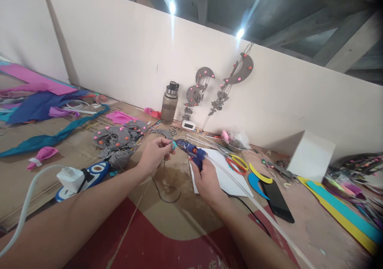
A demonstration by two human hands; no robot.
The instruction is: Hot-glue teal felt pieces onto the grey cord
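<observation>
My right hand [207,178] is wrapped round the handle of a blue hot glue gun [191,149], with a long clear glue stick [239,185] running out of its back. The gun's nozzle points left, close to a small teal piece [174,144] pinched in the fingertips of my left hand [156,154]. What the teal piece is made into is too small to tell. A thin dark cord [167,201] loops on the cardboard below my hands. Under the gun lies a white sheet [221,173].
Left are grey felt crescents with pink and orange dots [112,137], a power strip [97,173] and coloured fabric [54,133]. A water bottle [169,103] stands behind. Scissors [236,164], a phone [278,201] and foam strips [344,213] lie right. Crescent garlands [239,71] hang on the wall.
</observation>
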